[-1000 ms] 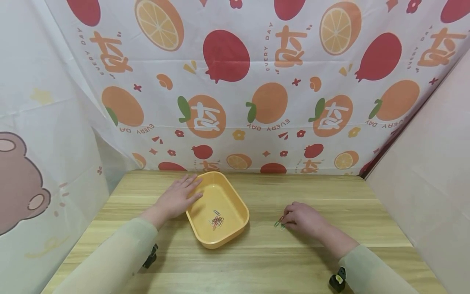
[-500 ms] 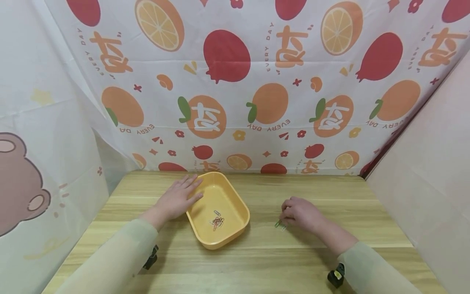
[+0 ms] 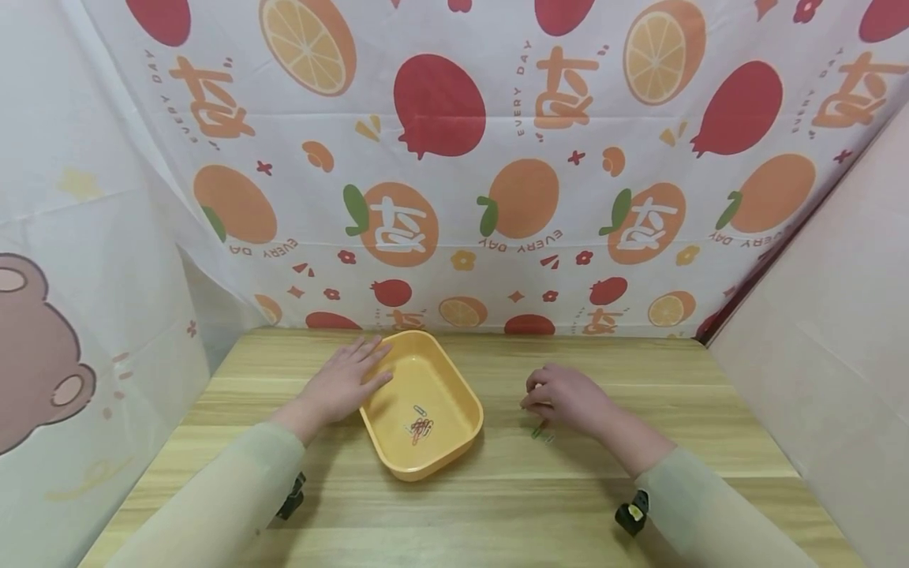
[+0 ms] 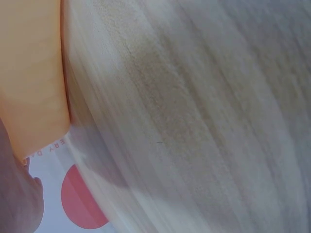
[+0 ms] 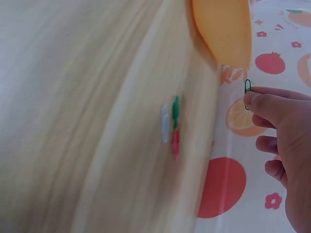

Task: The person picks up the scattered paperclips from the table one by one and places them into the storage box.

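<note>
My right hand is a little above the table, to the right of the yellow tray. In the right wrist view, its thumb and index finger pinch a green paper clip. Beneath it on the wood lie a white paper clip, another green paper clip and a red paper clip, close together. My left hand rests on the tray's left rim, fingers spread and fairly straight. Several paper clips lie in a small heap inside the tray, towards its near end.
The wooden table meets a fruit-print cloth at its back edge. Pale cloth walls stand on both sides. A small black camera is strapped under the right wrist, another under the left.
My right hand has lifted away from the loose clips and moved left and back, towards the tray, with a paper clip. The left hand and tray have stayed in place.
</note>
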A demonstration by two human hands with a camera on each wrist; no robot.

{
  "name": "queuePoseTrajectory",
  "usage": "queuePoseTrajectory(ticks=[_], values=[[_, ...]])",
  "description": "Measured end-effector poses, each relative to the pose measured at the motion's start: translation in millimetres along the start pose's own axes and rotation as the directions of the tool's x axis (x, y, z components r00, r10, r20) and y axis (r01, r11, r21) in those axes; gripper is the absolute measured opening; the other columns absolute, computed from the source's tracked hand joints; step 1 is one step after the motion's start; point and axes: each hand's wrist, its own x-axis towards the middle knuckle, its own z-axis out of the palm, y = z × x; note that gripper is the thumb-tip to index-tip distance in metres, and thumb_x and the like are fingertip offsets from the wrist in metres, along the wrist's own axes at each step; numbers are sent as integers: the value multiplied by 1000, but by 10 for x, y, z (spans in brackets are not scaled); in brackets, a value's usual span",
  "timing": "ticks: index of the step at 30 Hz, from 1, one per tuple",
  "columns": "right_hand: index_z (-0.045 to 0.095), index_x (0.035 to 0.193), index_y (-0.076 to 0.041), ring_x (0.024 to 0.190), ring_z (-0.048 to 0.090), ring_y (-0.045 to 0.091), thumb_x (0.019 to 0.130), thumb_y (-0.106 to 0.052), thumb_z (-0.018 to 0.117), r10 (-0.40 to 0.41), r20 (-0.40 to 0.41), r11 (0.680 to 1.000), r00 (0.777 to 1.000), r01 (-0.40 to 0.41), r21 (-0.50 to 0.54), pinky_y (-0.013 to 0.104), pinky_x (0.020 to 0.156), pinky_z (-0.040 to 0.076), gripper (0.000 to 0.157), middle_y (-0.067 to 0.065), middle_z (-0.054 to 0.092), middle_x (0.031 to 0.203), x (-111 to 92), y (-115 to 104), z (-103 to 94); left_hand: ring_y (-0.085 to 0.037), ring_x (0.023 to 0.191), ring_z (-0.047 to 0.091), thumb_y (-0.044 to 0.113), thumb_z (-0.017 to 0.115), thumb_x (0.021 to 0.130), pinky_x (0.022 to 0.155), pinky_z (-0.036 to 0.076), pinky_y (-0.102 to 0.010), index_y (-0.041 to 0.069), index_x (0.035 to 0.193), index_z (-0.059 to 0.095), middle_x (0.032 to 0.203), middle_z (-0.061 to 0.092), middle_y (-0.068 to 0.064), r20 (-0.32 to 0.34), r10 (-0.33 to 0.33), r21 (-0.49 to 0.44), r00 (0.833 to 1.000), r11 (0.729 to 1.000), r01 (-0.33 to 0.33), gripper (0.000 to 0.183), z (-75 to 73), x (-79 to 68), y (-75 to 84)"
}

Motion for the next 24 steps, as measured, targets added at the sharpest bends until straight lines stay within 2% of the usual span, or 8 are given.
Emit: queuePoseTrajectory(ticks=[4, 9, 14, 20, 24], values=[[82, 95, -21, 85, 58, 13, 85, -17, 80, -4, 27, 1000, 1000, 3, 15, 29, 74, 53, 11, -6, 66, 95, 122, -32, -53, -41, 149, 14, 49, 43, 104, 120, 10, -58, 15, 157, 30, 164, 19, -11, 9, -4, 2, 1000, 1000, 4, 65, -13, 7, 5], [82, 95, -21, 83, 56, 13, 84, -16, 80, -48, -1, 998, 999, 48, 28, 28, 72, 52, 12, -6, 66, 94, 305, -104, -112, -41, 149, 14, 49, 44, 104, 119, 12, -59, 17, 157, 29, 164, 18, -10, 15, -11, 11, 1000, 1000, 11, 64, -26, 7, 0], [81, 95, -23, 85, 58, 12, 86, -18, 79, -71, -12, 997, 997, 71, 7, 28, 76, 53, 11, -6, 67, 95, 457, -190, -142, -40, 149, 12, 50, 43, 104, 120, 11, -58, 17, 158, 29, 164, 18, -9, 20, -7, 10, 1000, 1000, 7, 65, -13, 17, 4], [81, 98, -26, 88, 59, 11, 89, -22, 77, -94, 17, 995, 995, 95, -28, 27, 80, 53, 11, -7, 68, 97, 685, -343, -166, -41, 149, 14, 53, 41, 103, 119, 11, -59, 16, 157, 30, 164, 20, -11, 3, 0, 4, 1000, 1000, 0, 66, -10, -5, 16], [81, 99, -26, 88, 59, 11, 89, -22, 77, -138, 37, 990, 990, 139, -32, 25, 80, 52, 12, -7, 67, 97, 850, -451, -146, -40, 149, 13, 55, 39, 103, 120, 10, -58, 17, 158, 29, 164, 19, -10, 7, -8, 1, 1000, 1000, 8, 68, -9, -12, 19]])
